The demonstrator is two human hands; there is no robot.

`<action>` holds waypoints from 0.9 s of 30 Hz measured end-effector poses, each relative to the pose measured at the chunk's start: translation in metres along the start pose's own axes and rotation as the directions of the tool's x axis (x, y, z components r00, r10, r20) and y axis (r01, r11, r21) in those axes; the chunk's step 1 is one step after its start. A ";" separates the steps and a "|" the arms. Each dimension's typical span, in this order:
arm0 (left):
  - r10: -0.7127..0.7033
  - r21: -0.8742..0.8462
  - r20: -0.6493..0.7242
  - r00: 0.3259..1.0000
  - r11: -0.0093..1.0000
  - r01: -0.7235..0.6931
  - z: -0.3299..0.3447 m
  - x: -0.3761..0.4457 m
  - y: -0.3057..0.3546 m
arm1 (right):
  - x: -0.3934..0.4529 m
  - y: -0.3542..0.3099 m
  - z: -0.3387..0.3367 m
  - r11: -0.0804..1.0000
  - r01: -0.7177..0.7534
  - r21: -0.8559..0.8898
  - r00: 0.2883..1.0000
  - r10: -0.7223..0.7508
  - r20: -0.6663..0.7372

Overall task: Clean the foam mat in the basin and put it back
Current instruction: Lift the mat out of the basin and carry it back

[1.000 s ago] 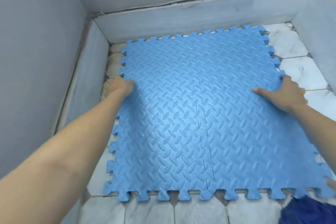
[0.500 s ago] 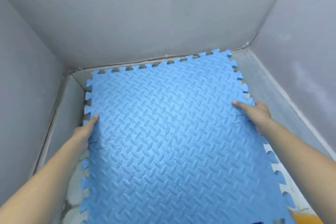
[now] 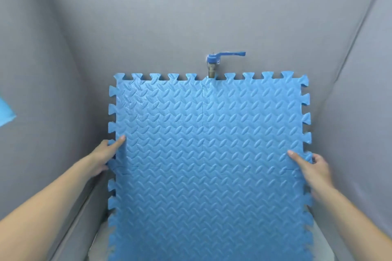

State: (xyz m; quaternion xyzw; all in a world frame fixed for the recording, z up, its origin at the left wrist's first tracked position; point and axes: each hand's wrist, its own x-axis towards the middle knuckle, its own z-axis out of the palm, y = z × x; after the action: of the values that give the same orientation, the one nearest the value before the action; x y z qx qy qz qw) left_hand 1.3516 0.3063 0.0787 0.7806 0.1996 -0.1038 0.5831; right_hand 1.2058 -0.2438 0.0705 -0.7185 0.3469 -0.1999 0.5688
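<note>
The foam mat [image 3: 210, 154], lying flat on the tiled basin floor a second ago, is now standing nearly upright against the back wall [image 3: 191, 17], its top edge reaching the tap [image 3: 213, 63]. That likely means the person is setting it up for rinsing. The left hand [image 3: 104, 158] and right hand [image 3: 311, 167] are each pinching a side edge, thumb in front. The mat is showing blue interlocking tiles with a raised tread pattern and toothed borders

the square blue foam mat [image 3: 209, 154] has an embossed, matt leaf-pattern surface (slightly sheened near its top left). the small tap [image 3: 212, 65] pairs a dull metal spout with a blue plastic lever. grey walls [image 3: 191, 10] look smooth, matt.
</note>
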 end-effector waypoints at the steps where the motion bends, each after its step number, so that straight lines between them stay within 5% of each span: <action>1: 0.033 -0.031 0.007 0.999 0.999 -0.033 0.006 -0.003 0.009 | 0.009 0.001 0.003 1.000 0.007 -0.011 1.000 -0.007 -0.011; 7: 0.210 -0.020 -0.029 0.977 0.977 -0.211 0.017 0.004 -0.006 | 0.026 0.001 0.021 0.997 0.052 -0.051 0.999 -0.051 0.010; 11: 0.194 -0.025 -0.027 0.981 0.981 -0.195 0.013 0.012 -0.017 | 0.017 -0.027 0.025 0.933 0.089 -0.348 0.996 -0.087 0.024; 13: 0.211 -0.028 -0.052 0.976 0.977 -0.213 0.019 0.002 -0.013 | 0.006 -0.076 0.037 0.862 0.235 -0.450 0.966 -0.257 0.012; 16: 0.213 -0.009 -0.045 0.976 0.977 -0.214 0.021 0.006 -0.019 | -0.020 -0.171 0.070 0.656 0.616 -0.436 0.766 -0.629 0.137; 19: 0.218 -0.028 -0.023 0.976 0.975 -0.219 0.022 0.011 -0.019 | -0.038 -0.255 0.114 0.397 0.794 -0.461 0.569 -0.752 0.332; 23: 0.222 -0.037 -0.068 0.973 0.974 -0.225 0.037 -0.007 -0.014 | -0.039 -0.291 0.158 0.092 0.744 -0.662 0.548 -0.650 0.526; 27: 0.268 -0.058 -0.097 0.958 0.960 -0.275 0.043 -0.009 -0.015 | -0.036 -0.286 0.171 0.033 0.672 -0.740 0.535 -0.712 0.454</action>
State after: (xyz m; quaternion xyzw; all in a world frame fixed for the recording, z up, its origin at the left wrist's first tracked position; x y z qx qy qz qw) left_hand 1.3399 0.2667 0.0568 0.7833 0.1196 0.0189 0.6097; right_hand 1.3756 -0.0699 0.3012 -0.9645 0.0149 -0.2578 -0.0551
